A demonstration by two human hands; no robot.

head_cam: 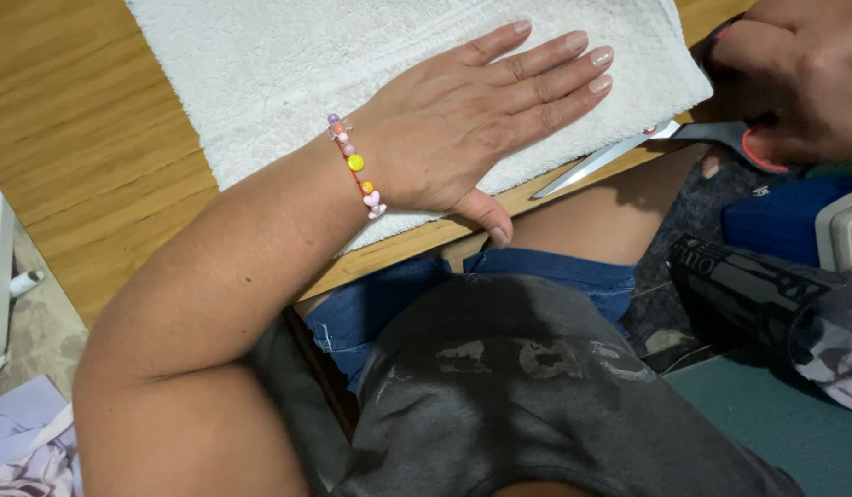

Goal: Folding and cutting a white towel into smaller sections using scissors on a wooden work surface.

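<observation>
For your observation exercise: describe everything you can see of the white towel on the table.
The white towel is thick terry cloth with a flat woven band near its edge. It lies spread flat on the wooden table, reaching the table's near edge. The left hand presses palm-down on it, fingers spread. Scissors in the right hand meet its corner.

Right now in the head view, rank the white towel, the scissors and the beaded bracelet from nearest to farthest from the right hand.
1. Scissors: handles in the right hand, blades pointing left along the table edge.
2. White towel: its right corner lies just beside that hand, under the left hand.
3. Beaded bracelet: on the left wrist, farthest left.
</observation>
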